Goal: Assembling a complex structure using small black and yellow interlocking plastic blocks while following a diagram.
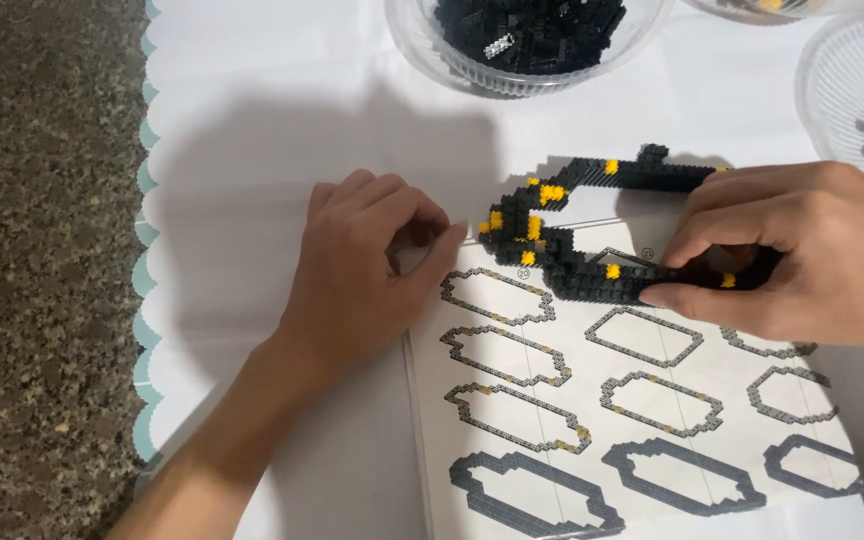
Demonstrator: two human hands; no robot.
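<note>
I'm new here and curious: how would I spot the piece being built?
Find the white instruction sheet on the table. At its top edge, under the right hand, lies the brick ring: real black bricks with yellow studs, unlike the flat grey printed outlines below.

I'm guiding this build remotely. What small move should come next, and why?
Probably press down on the black-and-yellow brick ring while the right hand pinches its near edge. The left hand rests curled on the printed instruction sheet, holding nothing visible, so it could steady the ring's left end.
</note>
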